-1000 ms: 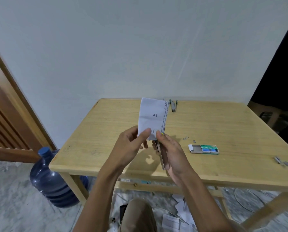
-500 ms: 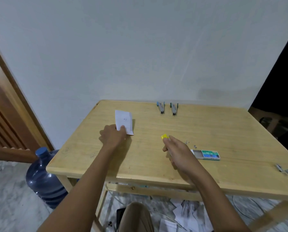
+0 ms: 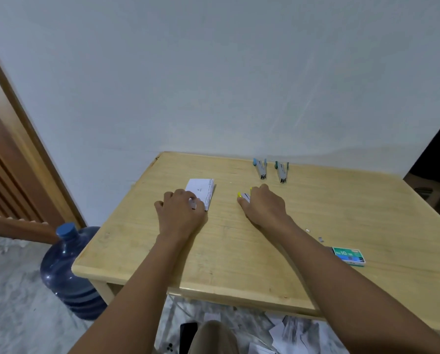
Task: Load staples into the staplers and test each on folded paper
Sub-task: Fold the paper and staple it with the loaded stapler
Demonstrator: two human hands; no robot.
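Note:
My left hand [image 3: 178, 212] rests on the near end of the folded white paper [image 3: 204, 189], fingers curled over it, on the wooden table [image 3: 239, 254]. My right hand [image 3: 263, 206] grips a small stapler with yellow tips [image 3: 243, 196] and holds it down on the table, most of it hidden under my fingers. Two more staplers lie side by side at the far edge: a blue-tipped one [image 3: 260, 169] and a green-tipped one [image 3: 282, 171]. A green staple box [image 3: 349, 255] sits to the right, with loose staple pieces [image 3: 314, 235] beside it.
A blue water jug [image 3: 69, 272] stands on the floor left of the table. A wooden door frame [image 3: 22, 139] is at far left. Paper scraps [image 3: 285, 330] litter the floor under the table. A white wall backs the table.
The paper went from held up in both hands to lying on the table under my left hand. My right hand carried the yellow-tipped stapler forward toward the far staplers.

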